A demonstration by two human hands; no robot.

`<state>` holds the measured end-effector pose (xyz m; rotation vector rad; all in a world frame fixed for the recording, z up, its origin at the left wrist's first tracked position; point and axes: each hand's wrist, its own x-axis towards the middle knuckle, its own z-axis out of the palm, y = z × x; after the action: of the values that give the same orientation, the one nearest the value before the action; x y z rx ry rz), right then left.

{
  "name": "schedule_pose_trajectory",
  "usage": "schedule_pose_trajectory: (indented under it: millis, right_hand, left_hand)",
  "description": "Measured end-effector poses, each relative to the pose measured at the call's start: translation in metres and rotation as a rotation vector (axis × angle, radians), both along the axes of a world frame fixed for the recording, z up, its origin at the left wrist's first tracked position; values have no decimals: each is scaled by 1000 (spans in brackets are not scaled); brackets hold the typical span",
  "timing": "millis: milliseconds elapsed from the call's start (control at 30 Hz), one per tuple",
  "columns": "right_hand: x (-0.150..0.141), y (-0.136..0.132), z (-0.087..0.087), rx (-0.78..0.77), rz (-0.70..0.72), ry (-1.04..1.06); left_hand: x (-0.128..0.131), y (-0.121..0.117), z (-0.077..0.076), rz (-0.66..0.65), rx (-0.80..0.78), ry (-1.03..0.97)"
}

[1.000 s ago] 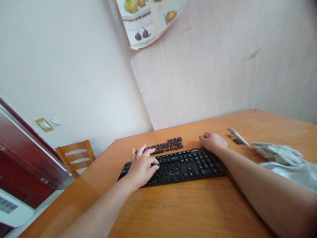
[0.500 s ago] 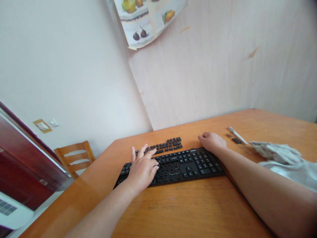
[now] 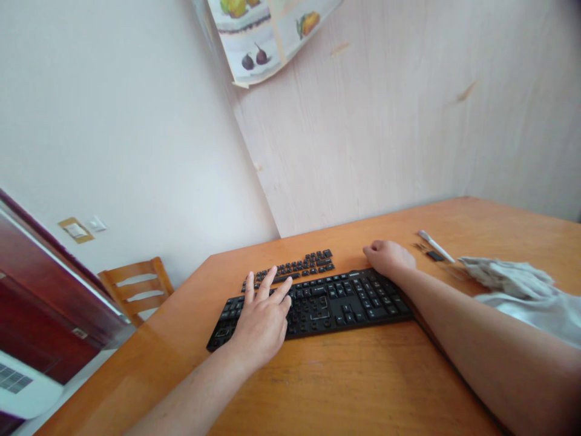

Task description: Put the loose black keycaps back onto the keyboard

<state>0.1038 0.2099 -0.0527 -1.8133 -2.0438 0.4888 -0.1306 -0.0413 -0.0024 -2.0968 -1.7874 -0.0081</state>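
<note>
A black computer keyboard (image 3: 347, 301) lies across the wooden table, several of its keycaps off so that bare sockets show in its left and middle part. Over that left part my left hand (image 3: 262, 321) is open, fingers spread and pointing away from me; it hides some of the keys. Loose black keycaps (image 3: 313, 264) are laid out in rows just behind the keyboard. My right hand (image 3: 389, 257) is closed in a fist at the keyboard's far right corner. Its fingers are curled out of sight, so anything inside them is hidden.
A white-handled brush (image 3: 436, 245), a small black piece (image 3: 434, 256) and a crumpled grey cloth (image 3: 506, 277) lie right of my right hand. A cable runs under my right forearm. Beyond the table's left edge stands a wooden chair (image 3: 136, 287). The wall (image 3: 363, 139) borders the back.
My left hand has drawn slightly toward me, and its fingers have straightened and lie flatter over the keyboard. My right hand stays in place.
</note>
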Motion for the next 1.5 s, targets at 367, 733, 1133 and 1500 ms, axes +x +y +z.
schedule_pose_trajectory:
  millis: [367,733,1133,1500]
  right_hand:
    - [0,1,-1,3,13,-2]
    - [0,1,0,-2,15,-1]
    - [0,-1,1,2,12,-6]
    - [1,-1,1,1,30,-6]
  left_hand:
    - [1,3,-1,-28,-21,50]
    - [-6,3,2,-17,-64,3]
    - [-12,-2,8,26,-30,-74]
    - [-14,-1,8,54,-33,-90]
